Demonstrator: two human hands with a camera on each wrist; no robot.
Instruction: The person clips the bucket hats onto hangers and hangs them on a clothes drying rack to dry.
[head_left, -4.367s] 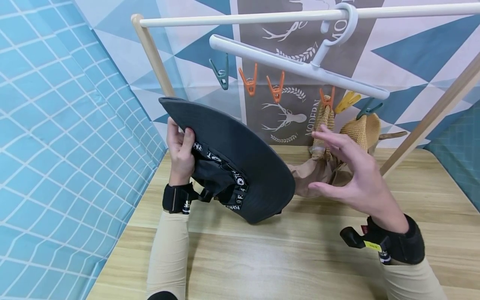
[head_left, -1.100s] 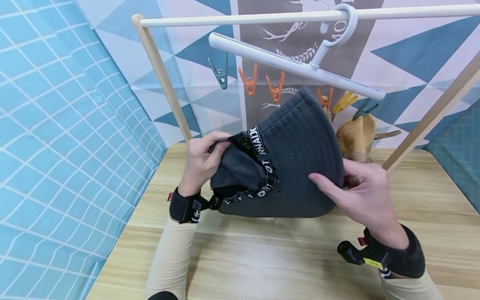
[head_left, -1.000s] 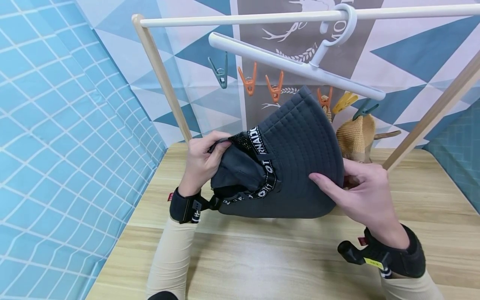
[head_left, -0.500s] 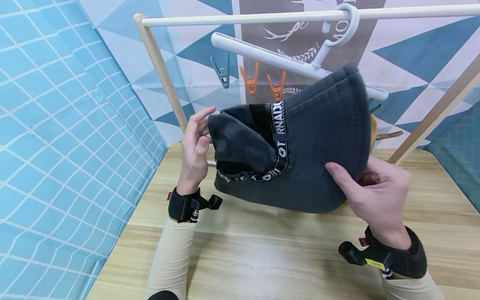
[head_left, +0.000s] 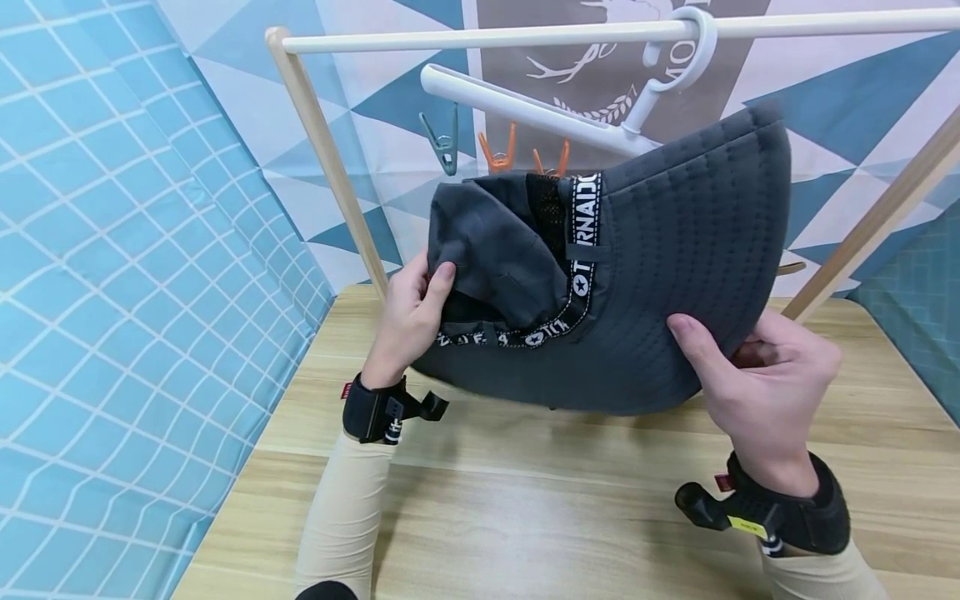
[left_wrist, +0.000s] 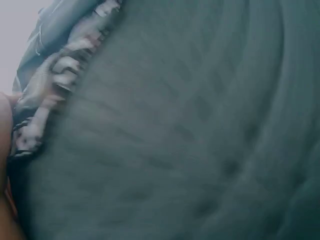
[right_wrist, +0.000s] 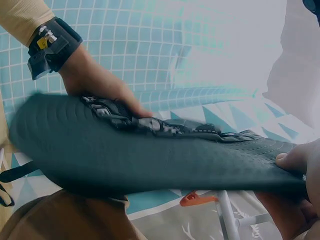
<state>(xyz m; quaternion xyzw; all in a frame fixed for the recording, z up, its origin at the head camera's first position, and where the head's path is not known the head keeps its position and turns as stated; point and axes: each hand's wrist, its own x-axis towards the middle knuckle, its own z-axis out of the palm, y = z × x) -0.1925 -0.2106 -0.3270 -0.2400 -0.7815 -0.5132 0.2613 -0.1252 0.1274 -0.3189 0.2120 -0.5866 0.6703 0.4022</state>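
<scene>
A dark grey bucket hat [head_left: 675,233] is held up in front of the hanger, its inside facing the head camera. Around the opening runs a black band with white lettering. My left hand [head_left: 405,321] grips the crown, thumb on the near side and fingers behind it. With thumb in front and fingers hidden behind, my right hand [head_left: 772,383] pinches the brim at the right. In the left wrist view the stitched brim [left_wrist: 175,125] fills most of the picture, blurred. The right wrist view shows the hat edge-on between both hands.
Behind the hat, a white hanger [head_left: 540,108] hangs from a white rail [head_left: 465,39]. A green clothespin [head_left: 444,150] and orange clothespins [head_left: 498,154] hang under it. A tan item [right_wrist: 70,220] shows below the hat in the right wrist view. The wooden table [head_left: 525,517] lies beneath.
My right hand has gone from empty to pinching the brim. My left hand released the crown, then gripped it again. The hat has turned and moved up and right, covering the tan hanging items.
</scene>
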